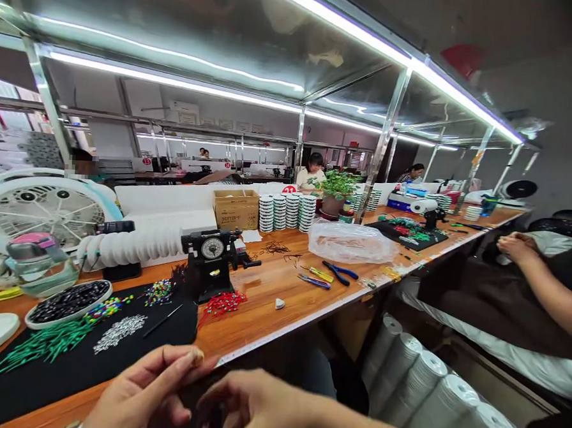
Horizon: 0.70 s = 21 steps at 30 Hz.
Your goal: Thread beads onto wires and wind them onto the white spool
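Black flat cloth is spread at lower left near the left hand, its thumb and forefinger pressed together. Whether the right hand has fingers together cannot be told.

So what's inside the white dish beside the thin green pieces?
The dish holds a heap of glossy black pieces. They cover its bottom, so whatever lies under the top layer can't be seen.

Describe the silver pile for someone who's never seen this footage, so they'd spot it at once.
On the wooden bench, look to the black mat at the picture's left. The silver pile lies on it between the green strands and a thin dark tool. Its small pieces are silvery-white, unlike those strands or the multicoloured pile just behind.
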Each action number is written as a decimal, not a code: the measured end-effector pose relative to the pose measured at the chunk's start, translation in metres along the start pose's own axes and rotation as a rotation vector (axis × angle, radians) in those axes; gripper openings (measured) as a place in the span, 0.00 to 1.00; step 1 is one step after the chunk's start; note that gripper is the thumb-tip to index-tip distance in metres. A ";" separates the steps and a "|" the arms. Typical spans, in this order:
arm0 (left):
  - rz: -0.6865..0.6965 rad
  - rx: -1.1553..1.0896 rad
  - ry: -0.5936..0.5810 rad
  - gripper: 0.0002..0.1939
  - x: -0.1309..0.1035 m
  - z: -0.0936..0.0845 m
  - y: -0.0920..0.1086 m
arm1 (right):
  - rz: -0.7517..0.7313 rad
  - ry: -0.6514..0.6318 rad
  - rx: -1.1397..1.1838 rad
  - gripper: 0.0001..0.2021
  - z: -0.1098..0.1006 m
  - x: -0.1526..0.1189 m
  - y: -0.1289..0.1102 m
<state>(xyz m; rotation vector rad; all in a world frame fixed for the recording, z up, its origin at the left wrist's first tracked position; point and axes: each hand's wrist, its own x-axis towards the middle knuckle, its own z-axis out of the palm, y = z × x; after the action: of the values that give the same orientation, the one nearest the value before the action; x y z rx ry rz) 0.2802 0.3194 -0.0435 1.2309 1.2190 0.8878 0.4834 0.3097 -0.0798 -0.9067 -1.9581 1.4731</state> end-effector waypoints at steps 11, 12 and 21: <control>0.590 1.225 -0.057 0.15 0.037 0.021 0.014 | 0.187 0.836 -0.401 0.07 -0.114 0.003 0.032; 0.583 1.223 -0.078 0.16 0.039 0.028 0.011 | 0.216 0.851 -0.452 0.07 -0.119 0.007 0.036; 0.475 1.071 -0.028 0.14 0.040 0.027 -0.007 | 0.270 0.792 -0.749 0.04 -0.123 0.026 0.030</control>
<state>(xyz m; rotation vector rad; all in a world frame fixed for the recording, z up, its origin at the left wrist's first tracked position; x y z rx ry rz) 0.3126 0.3515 -0.0602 2.4476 1.4473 0.4999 0.5646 0.4106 -0.0745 -1.7835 -1.7608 0.2949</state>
